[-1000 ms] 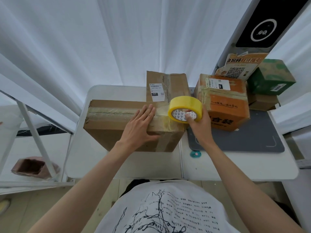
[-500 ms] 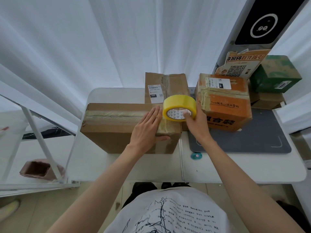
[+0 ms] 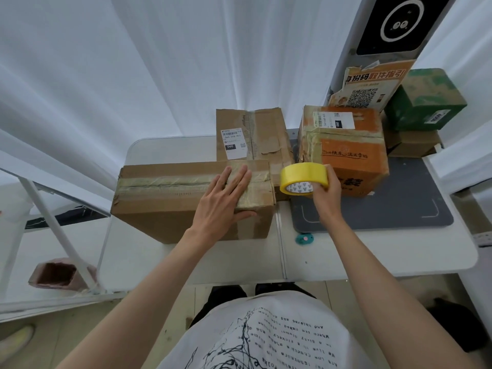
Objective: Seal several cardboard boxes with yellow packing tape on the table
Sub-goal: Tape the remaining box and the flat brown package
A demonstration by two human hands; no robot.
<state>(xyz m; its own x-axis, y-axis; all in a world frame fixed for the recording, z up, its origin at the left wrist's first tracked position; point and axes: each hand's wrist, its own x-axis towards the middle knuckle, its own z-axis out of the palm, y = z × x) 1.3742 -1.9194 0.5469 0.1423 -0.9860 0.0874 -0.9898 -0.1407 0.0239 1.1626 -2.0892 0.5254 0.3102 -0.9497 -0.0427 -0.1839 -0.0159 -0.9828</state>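
On the white surface, the big brown box is pinned down by the left hand, laid flat with fingers straight across the taped seam near the box's right end, while the yellow tape roll is gripped by the right hand, fingers curled through the core, just off that right edge. To get this done right, the strip should probably be kept taut and pulled straight down over the end, then smoothed flat so no wrinkles get trapped.
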